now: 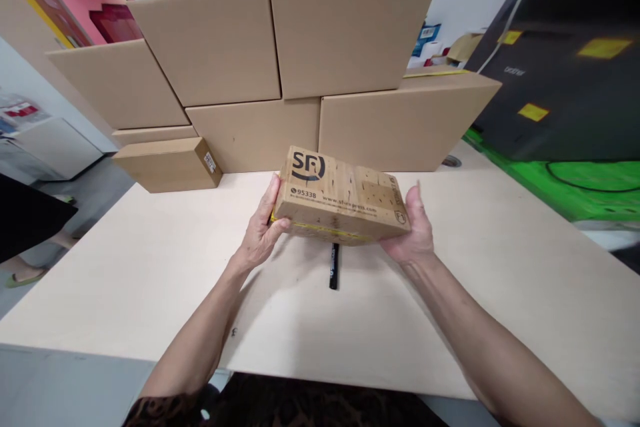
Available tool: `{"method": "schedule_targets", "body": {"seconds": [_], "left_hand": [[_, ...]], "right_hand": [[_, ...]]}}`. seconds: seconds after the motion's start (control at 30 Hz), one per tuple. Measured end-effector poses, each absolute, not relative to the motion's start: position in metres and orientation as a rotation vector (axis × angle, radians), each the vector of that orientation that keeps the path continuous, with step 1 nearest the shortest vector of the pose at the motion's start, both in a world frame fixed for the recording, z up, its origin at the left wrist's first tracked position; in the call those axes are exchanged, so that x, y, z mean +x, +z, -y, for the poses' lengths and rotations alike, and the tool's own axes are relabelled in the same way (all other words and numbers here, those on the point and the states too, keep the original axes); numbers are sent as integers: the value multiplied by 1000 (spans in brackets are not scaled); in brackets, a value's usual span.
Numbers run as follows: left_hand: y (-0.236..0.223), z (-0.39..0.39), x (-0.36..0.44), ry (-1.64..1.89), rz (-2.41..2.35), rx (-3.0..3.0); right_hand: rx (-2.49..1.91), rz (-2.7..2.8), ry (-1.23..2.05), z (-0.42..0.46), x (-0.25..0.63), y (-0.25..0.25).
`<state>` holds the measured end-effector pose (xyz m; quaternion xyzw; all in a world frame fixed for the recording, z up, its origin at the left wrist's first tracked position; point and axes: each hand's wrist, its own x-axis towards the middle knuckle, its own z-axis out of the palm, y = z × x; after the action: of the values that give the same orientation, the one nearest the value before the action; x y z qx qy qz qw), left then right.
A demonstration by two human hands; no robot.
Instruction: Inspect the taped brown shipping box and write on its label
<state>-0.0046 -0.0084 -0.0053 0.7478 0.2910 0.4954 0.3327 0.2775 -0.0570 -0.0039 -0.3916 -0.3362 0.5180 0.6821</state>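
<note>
Between my two hands a brown cardboard box [340,197] with black SF print and a yellow strip along its side is held tilted above the table. My left hand [263,223] grips its left end, thumb on the near side. At the right end, my right hand [413,230] supports the box from below and the side, with the thumb raised along the edge. A black marker [334,267] lies on the table [165,280] just below the box, its far end hidden behind it.
Large plain cartons [350,27] are stacked along the back of the table. A smaller long box [167,163] sits at the back left. On the right stands a dark machine [565,73] with yellow stickers, over a green surface [575,180]. Part of another person [30,220] shows at far left.
</note>
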Motion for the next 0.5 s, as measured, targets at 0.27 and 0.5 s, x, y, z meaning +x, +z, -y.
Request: {"method": "schedule_targets", "body": {"seconds": [0.27, 0.5], "left_hand": [[-3, 6, -12, 1408, -627, 2203], [2, 16, -2, 1279, -728, 1799]], "right_hand": [[-895, 640, 1248, 59, 277, -3], [-897, 722, 1039, 63, 273, -4]]}}
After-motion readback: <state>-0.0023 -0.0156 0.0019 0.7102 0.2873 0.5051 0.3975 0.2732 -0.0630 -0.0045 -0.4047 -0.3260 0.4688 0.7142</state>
